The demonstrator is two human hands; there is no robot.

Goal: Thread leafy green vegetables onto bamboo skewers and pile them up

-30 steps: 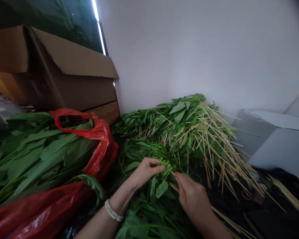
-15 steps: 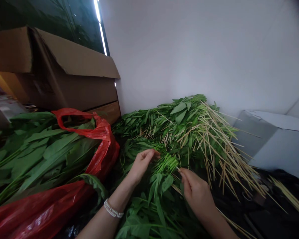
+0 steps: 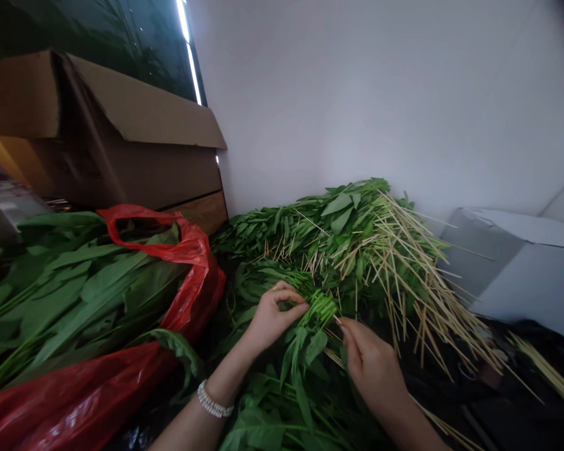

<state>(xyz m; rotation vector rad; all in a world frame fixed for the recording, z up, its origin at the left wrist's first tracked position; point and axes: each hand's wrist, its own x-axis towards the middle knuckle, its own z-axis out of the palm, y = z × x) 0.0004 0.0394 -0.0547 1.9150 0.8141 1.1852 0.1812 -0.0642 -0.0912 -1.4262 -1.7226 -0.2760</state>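
Observation:
A row of leafy greens (image 3: pixel 323 307) lies skewered side by side through the cut green stems, with leaves hanging toward me. The pinched thumb and fingers of my right hand (image 3: pixel 367 352) are shut on the near end of a thin bamboo skewer (image 3: pixel 337 321), whose rest is hidden in the stems. At the left edge of the row, my left hand (image 3: pixel 272 314) has its thumb and fingertips closed together on the green stems. More loose greens (image 3: pixel 263 410) spread below both hands.
Behind my hands rises a heap of skewered greens (image 3: pixel 305 219), its many bamboo sticks (image 3: pixel 418 275) pointing right. A red plastic bag (image 3: pixel 202 269) of large leaves sits left, before an open cardboard box (image 3: pixel 164 169). At right are a white box (image 3: pixel 536 275) and spare skewers (image 3: pixel 543 366).
My left hand has shifted slightly right and down, its fingertips now against the skewered row of stems. The right hand and its skewer have stayed put.

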